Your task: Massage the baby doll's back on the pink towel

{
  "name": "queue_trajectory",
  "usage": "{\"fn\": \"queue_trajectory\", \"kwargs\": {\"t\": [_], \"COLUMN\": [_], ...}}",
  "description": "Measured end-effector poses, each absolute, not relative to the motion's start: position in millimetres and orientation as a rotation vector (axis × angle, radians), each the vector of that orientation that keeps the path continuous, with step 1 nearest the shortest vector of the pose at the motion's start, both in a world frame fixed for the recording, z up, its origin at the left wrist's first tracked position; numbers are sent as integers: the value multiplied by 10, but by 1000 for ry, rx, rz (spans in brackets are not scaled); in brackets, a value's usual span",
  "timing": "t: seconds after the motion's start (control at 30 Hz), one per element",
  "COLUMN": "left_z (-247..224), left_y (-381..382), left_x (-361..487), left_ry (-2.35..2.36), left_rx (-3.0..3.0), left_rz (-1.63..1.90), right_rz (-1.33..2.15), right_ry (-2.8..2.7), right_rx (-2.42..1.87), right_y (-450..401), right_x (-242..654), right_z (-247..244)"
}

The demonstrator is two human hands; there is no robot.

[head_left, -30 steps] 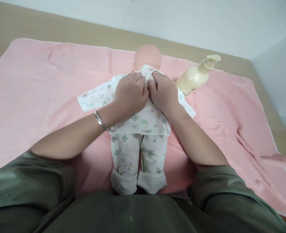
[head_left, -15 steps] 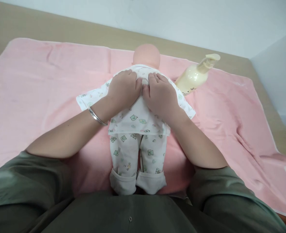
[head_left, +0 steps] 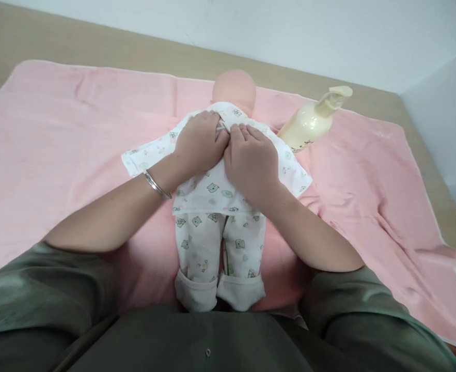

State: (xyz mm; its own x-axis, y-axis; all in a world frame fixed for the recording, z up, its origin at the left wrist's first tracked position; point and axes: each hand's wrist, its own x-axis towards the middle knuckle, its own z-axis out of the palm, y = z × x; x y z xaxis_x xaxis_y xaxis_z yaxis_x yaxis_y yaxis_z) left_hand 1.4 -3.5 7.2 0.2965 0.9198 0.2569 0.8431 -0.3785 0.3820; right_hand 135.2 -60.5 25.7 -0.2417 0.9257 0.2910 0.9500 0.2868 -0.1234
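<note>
A baby doll (head_left: 233, 88) lies on a pink blanket (head_left: 76, 119), its head away from me. It wears a white printed shirt (head_left: 220, 194) and matching trousers (head_left: 243, 243) with rolled cuffs. My left hand (head_left: 200, 142) is closed on the shirt's fabric near the neck, thumb and fingers together. Beside it, almost touching, my right hand (head_left: 253, 160) pinches the same cloth. The shirt is creased between the two hands. My hands hide the fingertips' exact grip and much of the shirt's middle.
A cream pump bottle (head_left: 305, 124) leans tilted on the blanket, right of the doll's shoulder. The blanket lies over a wooden table (head_left: 107, 49) with a white wall (head_left: 289, 36) behind it.
My right hand has shifted left, towards my left hand, and its fingers have drawn slightly nearer to me. Cloth at the neck has bunched up. The doll and bottle stay put.
</note>
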Motion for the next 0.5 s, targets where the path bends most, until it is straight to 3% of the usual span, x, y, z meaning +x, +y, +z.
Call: {"fn": "queue_trajectory", "kwargs": {"t": [0.27,0.5], "left_z": [6,170], "left_y": [-248,-379], "left_x": [84,156], "left_ry": [1639,1610], "left_rx": [2421,2393], "left_rz": [797,651], "right_rz": [9,54], "right_ry": [-2262,-2231], "right_rx": [-1694,-1725], "right_y": [-311,-282], "right_x": [1532,1549], "right_z": [239,258]}}
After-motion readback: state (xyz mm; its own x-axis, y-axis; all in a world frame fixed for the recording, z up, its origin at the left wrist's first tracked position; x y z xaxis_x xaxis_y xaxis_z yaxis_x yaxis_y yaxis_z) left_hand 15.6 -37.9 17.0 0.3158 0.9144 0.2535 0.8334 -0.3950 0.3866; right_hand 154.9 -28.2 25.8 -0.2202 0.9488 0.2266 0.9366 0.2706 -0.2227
